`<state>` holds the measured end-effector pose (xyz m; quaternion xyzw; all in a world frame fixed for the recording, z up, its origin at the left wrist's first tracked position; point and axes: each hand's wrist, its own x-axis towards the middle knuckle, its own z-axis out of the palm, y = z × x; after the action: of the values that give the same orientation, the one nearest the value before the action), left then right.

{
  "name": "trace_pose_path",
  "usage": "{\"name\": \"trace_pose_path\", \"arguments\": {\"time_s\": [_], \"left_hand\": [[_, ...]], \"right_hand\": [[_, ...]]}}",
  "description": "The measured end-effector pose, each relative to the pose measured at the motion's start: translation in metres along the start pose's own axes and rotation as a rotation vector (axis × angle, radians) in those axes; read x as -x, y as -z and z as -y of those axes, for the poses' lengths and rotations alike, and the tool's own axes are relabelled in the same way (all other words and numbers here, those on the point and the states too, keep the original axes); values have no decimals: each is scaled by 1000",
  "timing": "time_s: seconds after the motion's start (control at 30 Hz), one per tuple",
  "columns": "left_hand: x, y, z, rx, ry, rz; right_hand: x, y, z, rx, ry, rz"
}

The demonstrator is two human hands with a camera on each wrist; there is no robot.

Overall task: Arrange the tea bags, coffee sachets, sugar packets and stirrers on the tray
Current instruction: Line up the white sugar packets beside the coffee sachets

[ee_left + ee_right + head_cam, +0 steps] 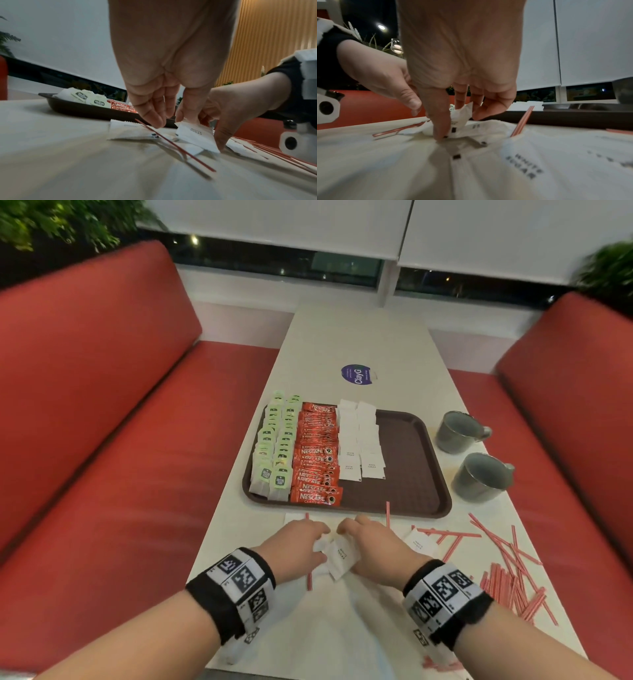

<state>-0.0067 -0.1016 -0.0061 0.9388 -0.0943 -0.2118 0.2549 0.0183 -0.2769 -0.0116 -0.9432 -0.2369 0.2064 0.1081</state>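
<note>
A brown tray [404, 474] holds two columns of green tea bags [277, 446], a row of red coffee sachets [317, 453] and two columns of white sugar packets [359, 440]; its right half is bare. Just in front of it, both hands meet over a tilted white sugar packet [340, 558] [195, 134] [462, 112]. My right hand [344, 530] [458, 121] pinches it between thumb and fingers. My left hand [323, 537] [171, 119] pinches its top corner. More sugar packets [126, 129] lie flat under the hands. Red-striped stirrers [507, 577] are scattered at the right.
Two grey mugs [459, 431] [479, 477] stand right of the tray. One loose sugar packet [419, 544] lies among the stirrers, and a single stirrer [175, 144] lies under my left hand. Red bench seats [102, 440] flank the narrow white table [359, 337].
</note>
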Motion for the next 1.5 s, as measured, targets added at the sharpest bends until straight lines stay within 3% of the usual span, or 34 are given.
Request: {"name": "trace_pose_path", "arguments": {"time_s": [0.2, 0.37, 0.57, 0.7, 0.8, 0.93, 1.0, 1.1, 1.3, 1.5], "left_hand": [[-6, -11, -12, 7, 21, -35], [-1, -9, -15, 178, 9, -100], [9, -2, -3, 250, -59, -176], [14, 3, 7, 323, -25, -212], [18, 6, 16, 389, 17, -209], [21, 8, 26, 548, 89, -138], [23, 10, 28, 687, 112, -119], [25, 13, 26, 846, 141, -122], [24, 5, 12, 940, 206, -115], [22, -5, -29, 918, 193, -123]], "right_hand": [[8, -6, 14, 21, -73, -106], [20, -4, 15, -165, -207, -216], [32, 0, 18, -286, -261, -304], [34, 5, 24, -437, -277, -352], [33, 10, 22, -663, -325, -352], [34, 18, 16, -1283, -404, -316], [36, 22, 10, -1485, -385, -274], [45, 30, 0, -1610, -311, -205], [69, 43, -19, -1615, -131, -93], [101, 52, -51, -1487, -93, -149]]}}
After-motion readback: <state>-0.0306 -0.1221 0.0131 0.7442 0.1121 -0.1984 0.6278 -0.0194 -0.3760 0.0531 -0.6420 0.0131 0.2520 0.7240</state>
